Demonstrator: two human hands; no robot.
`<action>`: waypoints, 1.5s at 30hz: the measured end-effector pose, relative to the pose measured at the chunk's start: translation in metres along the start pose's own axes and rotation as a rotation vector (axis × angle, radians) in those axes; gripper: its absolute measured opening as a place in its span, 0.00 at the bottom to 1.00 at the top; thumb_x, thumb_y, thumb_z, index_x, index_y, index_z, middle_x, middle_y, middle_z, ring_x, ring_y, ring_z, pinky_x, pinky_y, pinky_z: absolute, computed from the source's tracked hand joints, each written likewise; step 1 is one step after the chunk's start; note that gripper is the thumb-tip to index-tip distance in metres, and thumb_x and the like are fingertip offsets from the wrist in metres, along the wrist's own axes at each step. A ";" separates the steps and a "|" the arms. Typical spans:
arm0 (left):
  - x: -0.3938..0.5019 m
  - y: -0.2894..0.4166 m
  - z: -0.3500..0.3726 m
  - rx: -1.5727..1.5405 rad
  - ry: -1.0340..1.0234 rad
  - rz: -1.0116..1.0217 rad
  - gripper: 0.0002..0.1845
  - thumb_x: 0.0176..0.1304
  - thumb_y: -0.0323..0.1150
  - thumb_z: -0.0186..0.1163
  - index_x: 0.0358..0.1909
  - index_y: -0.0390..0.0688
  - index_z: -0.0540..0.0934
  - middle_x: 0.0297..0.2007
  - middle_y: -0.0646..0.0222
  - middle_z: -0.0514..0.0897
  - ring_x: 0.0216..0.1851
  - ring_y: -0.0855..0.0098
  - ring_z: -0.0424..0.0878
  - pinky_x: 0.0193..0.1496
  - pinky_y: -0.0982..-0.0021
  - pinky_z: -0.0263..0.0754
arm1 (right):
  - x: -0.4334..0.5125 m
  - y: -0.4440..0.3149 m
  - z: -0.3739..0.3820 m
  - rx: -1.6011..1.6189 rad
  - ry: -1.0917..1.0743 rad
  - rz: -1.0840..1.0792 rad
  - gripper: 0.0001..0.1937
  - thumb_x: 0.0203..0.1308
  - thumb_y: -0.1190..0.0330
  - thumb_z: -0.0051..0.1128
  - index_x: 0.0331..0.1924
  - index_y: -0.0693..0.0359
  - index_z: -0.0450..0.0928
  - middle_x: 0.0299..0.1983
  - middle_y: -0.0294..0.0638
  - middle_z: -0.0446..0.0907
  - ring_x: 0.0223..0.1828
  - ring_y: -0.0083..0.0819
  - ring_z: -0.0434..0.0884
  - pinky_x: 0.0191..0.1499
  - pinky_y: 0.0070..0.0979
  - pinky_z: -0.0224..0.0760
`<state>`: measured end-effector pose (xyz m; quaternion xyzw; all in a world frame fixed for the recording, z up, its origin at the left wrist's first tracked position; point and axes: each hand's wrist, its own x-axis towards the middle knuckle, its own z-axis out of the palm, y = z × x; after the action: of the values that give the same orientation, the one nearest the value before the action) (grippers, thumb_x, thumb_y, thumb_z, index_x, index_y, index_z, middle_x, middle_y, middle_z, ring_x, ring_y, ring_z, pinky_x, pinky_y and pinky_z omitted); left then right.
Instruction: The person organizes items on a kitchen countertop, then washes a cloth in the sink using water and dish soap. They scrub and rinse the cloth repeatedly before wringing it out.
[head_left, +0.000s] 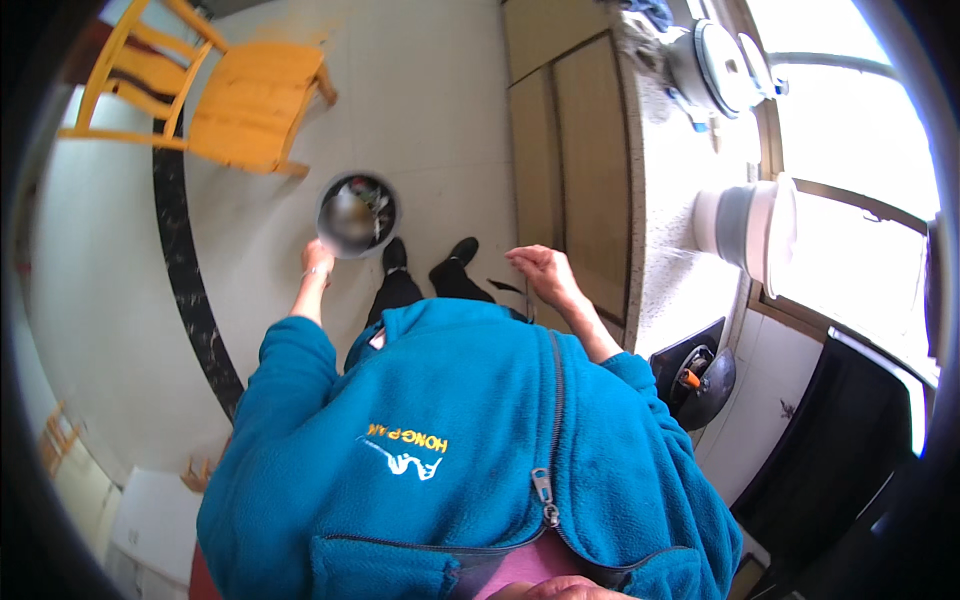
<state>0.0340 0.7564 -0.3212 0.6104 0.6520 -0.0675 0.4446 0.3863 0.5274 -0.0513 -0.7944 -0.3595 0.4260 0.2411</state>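
My left hand (319, 259) grips the near-left rim of a round grey bin (397, 217). Mixed refuse (375, 199) lies inside it, dark with some red, white and green bits. A pale brownish patch over the bin's left part is blurred, so I cannot tell what it is. My right hand (551, 274) hangs in front of the wooden cabinet doors (577, 165), its fingers bent and close together. Nothing shows in it, but its palm side is hidden. A thin dark strip (506, 286) is just below its fingertips; what it belongs to is unclear.
A yellow wooden chair (251, 105) stands on the tiled floor (427, 97), ahead on the left. Along the right runs a speckled countertop (667, 285) carrying a collapsible tub (739, 229), a lidded pot-like appliance (712, 71) and a gas stove (686, 375) with a dark lid or pan (712, 390).
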 end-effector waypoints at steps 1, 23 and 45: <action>-0.004 0.009 -0.001 -0.013 -0.056 -0.079 0.19 0.55 0.49 0.59 0.22 0.43 0.81 0.24 0.58 0.81 0.32 0.62 0.81 0.37 0.60 0.73 | 0.001 0.001 -0.006 0.045 -0.031 0.020 0.10 0.61 0.66 0.54 0.41 0.60 0.82 0.41 0.47 0.81 0.41 0.39 0.81 0.47 0.31 0.73; 0.031 0.453 0.047 0.160 0.015 0.918 0.21 0.49 0.41 0.66 0.44 0.41 0.79 0.42 0.58 0.81 0.44 0.59 0.78 0.49 0.63 0.72 | 0.083 0.069 -0.197 0.095 0.094 0.035 0.19 0.53 0.63 0.60 0.48 0.63 0.77 0.34 0.45 0.83 0.37 0.35 0.83 0.43 0.29 0.75; -0.025 0.684 0.185 0.661 -0.103 1.871 0.38 0.48 0.32 0.61 0.61 0.25 0.61 0.66 0.42 0.54 0.69 0.44 0.47 0.70 0.47 0.39 | 0.036 0.066 -0.145 0.480 0.791 0.530 0.16 0.55 0.65 0.57 0.47 0.61 0.78 0.41 0.46 0.82 0.42 0.37 0.82 0.45 0.32 0.75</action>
<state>0.7080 0.7897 -0.1038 0.9686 -0.1638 0.1059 0.1541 0.5472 0.5028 -0.0393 -0.8805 0.0793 0.2103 0.4173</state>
